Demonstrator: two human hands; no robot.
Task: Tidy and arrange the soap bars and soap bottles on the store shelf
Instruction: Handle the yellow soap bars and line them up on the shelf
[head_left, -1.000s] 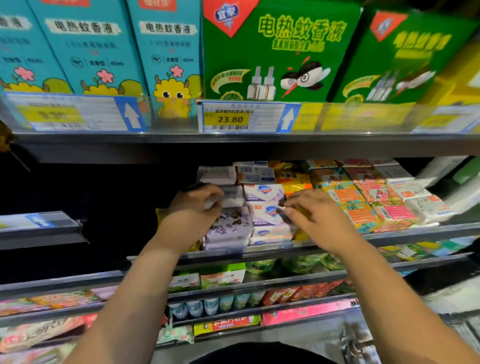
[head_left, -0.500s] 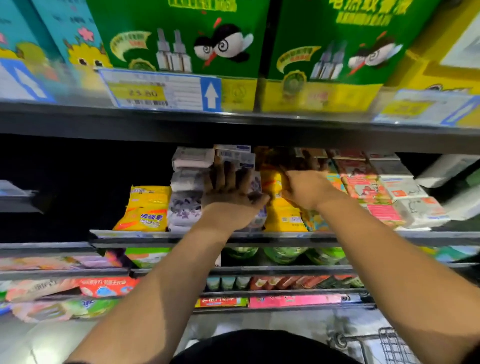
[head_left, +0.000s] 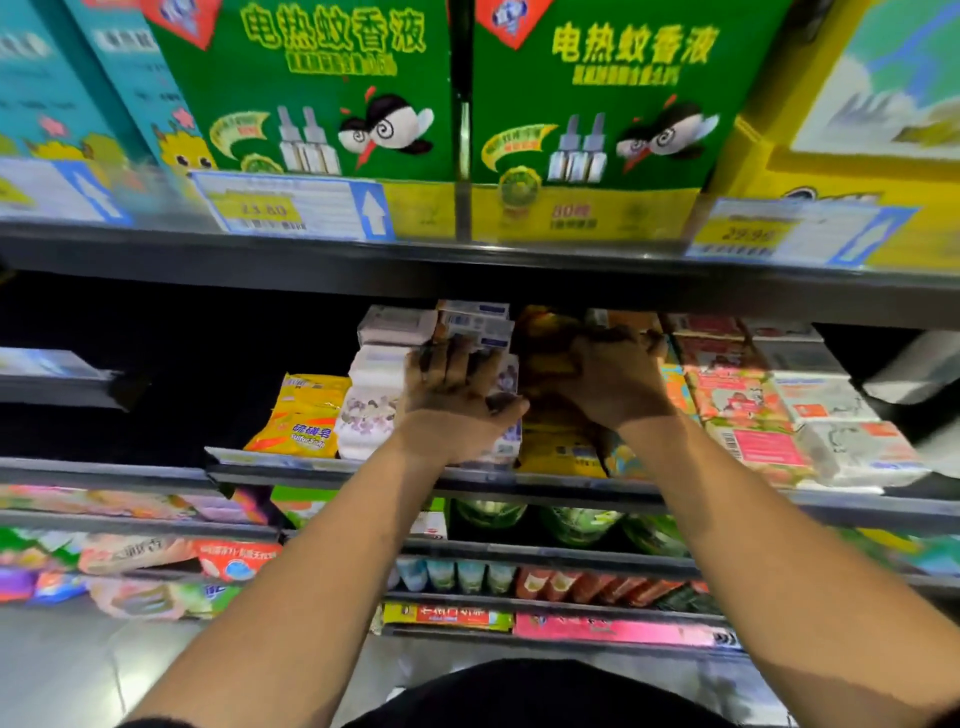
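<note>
two hands are working on the shelf (head_left: 363, 467). left hand (head_left: 452, 410) is pressing spread fingers (head_left: 441, 364) on white soap boxes (head_left: 478, 325). right hand (head_left: 615, 387), at 3 o'clock, is touching yellow soap packs (head_left: 561, 452), fingers unclear.

Reference item: the left green box (head_left: 311, 93) on the top shelf, printed with a cartoon mosquito and two refill bottles. The right green box (head_left: 597, 104), same print, stands just beside it on the right. Teal boxes (head_left: 67, 88) stand to its left, and a yellow box (head_left: 831, 171) stands beyond the right green box. A price label (head_left: 291, 208) reading 23.80, with a white arrow, sits directly below it. A pink carton (head_left: 613, 631) lies far below it.
</note>
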